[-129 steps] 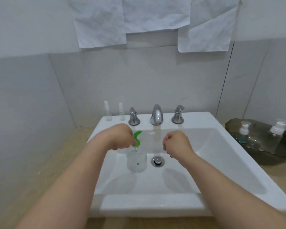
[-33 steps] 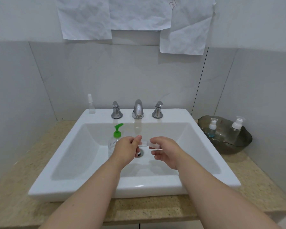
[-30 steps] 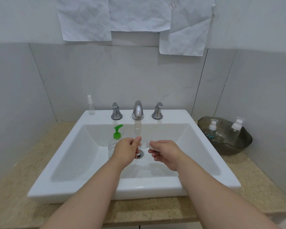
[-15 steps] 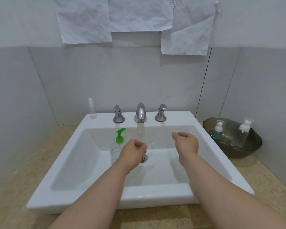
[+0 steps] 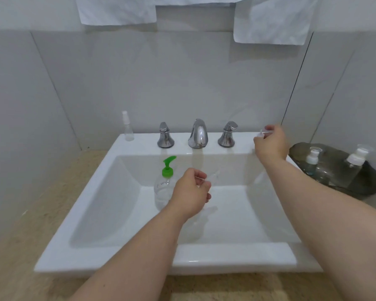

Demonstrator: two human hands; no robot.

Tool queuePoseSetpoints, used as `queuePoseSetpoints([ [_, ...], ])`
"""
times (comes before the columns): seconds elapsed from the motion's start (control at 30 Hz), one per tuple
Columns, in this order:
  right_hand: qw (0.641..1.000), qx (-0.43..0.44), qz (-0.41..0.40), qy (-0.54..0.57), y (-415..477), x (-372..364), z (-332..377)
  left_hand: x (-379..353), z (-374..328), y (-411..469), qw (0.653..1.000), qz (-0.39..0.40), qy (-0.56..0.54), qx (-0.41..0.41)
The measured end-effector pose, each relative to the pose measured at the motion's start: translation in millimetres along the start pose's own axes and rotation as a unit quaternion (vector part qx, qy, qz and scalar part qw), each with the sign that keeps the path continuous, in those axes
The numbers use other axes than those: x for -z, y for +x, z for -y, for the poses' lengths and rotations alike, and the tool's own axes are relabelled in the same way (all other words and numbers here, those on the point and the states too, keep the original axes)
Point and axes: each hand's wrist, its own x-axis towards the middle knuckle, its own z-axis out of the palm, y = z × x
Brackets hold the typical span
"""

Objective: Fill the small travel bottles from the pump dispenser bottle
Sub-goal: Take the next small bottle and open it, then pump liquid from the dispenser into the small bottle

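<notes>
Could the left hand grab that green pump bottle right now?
Reach yes, grab probably not: the pump bottle stands right beside the left hand, nothing between, but it holds a small clear bottle.

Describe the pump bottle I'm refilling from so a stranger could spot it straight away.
Look in the white sink: the pump dispenser bottle stands upright in its basin, beside the left hand. It alone has a bright green pump; the bottles in the dark tray to the right have white tops.

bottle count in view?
5: spray bottle on sink ledge back-left, green pump bottle in basin, clear bottle in left hand, two white-capped bottles in dark dish. Dish may hide more.
</notes>
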Motion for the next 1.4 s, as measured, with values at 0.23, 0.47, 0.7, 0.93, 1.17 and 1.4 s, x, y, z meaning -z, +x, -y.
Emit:
queuePoseSetpoints([
  [0.23,0.999,-0.023,0.029,-0.024,11,-10,-3,-1,0,0,1.000,0.013,-0.022,0.004],
  [0.47,1.000,0.019,-0.016,-0.002,-9,4,7,2,-4,-3,1.000,0.007,-0.004,0.003],
  [0.7,0.972,-0.149,0.031,0.176,-86,12,17,6,-9,-12,0.999,0.006,-0.025,0.024],
  [0.93,0.914,-0.217,0.322,0.119,-137,8,7,10,-9,-20,1.000,-0.019,0.003,0.011],
  [1.17,0.910,-0.218,0.325,0.133,-136,9,5,9,-8,-22,1.000,0.013,0.018,0.002],
  [1.4,0.938,-0.185,0.277,0.096,-129,8,-4,33,-6,-12,0.974,-0.213,0.072,-0.008],
])
